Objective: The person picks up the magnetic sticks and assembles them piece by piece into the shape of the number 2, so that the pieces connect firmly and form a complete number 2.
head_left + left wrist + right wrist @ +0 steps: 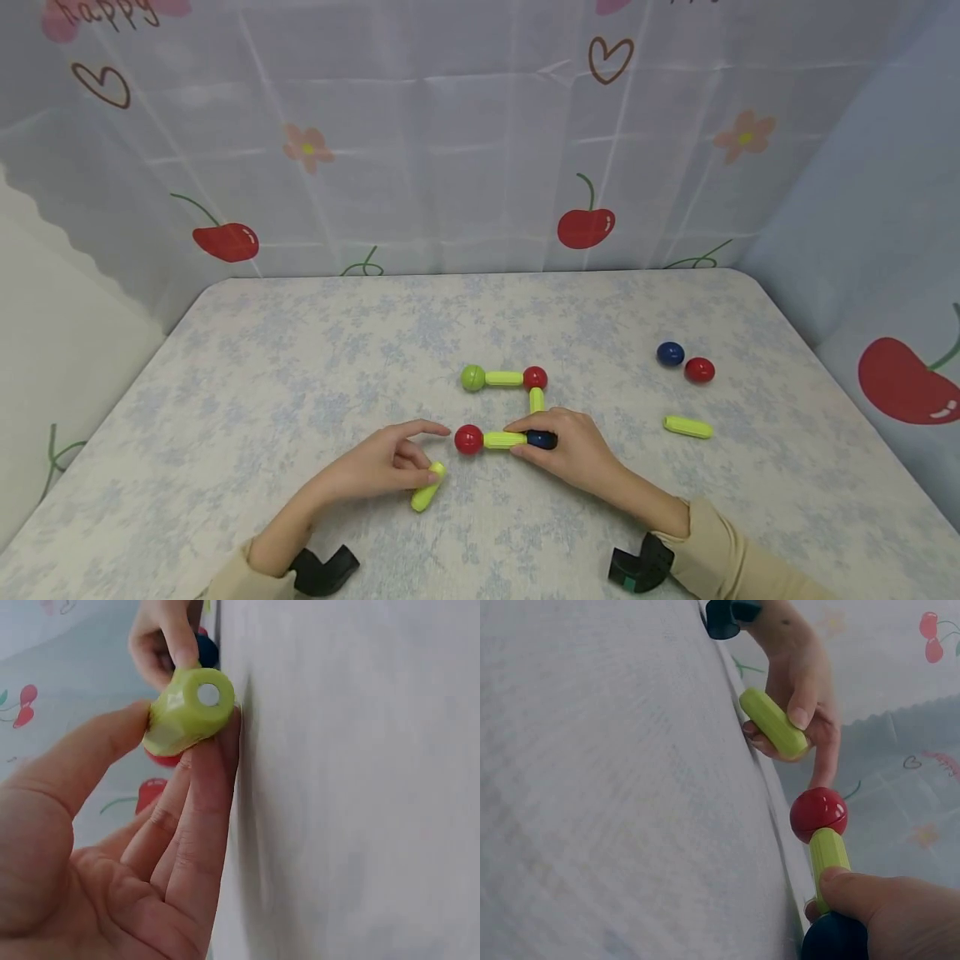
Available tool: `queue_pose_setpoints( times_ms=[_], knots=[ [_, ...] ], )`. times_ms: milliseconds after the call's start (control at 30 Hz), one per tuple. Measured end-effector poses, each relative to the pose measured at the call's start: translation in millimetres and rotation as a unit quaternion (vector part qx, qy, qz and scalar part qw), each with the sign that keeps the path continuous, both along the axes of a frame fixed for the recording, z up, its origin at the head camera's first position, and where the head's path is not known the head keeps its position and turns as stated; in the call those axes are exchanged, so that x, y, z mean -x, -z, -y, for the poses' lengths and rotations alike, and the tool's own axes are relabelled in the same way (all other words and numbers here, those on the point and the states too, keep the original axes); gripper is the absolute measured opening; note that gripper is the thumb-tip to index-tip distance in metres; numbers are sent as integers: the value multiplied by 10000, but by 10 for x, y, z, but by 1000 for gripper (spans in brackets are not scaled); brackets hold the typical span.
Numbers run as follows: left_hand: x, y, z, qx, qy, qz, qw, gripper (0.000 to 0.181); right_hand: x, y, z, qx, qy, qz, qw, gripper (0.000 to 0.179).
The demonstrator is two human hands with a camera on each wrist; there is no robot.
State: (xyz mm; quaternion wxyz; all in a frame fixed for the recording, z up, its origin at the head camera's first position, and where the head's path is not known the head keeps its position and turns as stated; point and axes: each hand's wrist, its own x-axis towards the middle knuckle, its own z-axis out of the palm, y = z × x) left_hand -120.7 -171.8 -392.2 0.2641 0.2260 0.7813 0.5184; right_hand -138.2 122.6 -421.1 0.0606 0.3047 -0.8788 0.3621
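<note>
Nearest: two beige sleeves, cuffs at the wrists, a black device beside each cuff.

Left hand: thumb and fingers pinch a loose yellow-green stick, held at a tilt; left wrist view shows a pale disc in its end face. Index finger extended to just beside a red ball; contact cannot be told.

Right hand: thumb and fingers pinch the front stick. This stick joins the red ball at its left end and a dark blue ball at its right, the latter partly covered by the hand.

Beyond the right hand, a linking stick runs away to a second red ball; its near end is hidden. From that ball a back stick runs left to a green ball.

Right side of table: spare stick; farther, a spare red ball, then a spare blue ball just beside it.

Farthest: cherry-print sheet.
</note>
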Motion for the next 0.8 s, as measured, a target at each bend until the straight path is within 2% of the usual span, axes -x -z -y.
queue_pose_setpoints(
  times_ms=[167, 267, 367, 800],
  knots=[
    [-2, 42, -115, -473, 12, 793, 9957, 63, -3, 1, -1, 14, 2, -10, 10000, 22],
    [4, 73, -175, -852, -91, 1267, 9882, 65, -3, 0, -2, 21, -7, -22, 10000, 22],
    [15, 102, -228, -1104, -249, 1577, 9810, 65, 0, 2, 0, 10, -33, 30, 10000, 22],
    [54, 153, -298, -1441, -428, 1969, 9688, 63, 13, -25, -1, -85, -102, 162, 9998, 22]
  ],
)
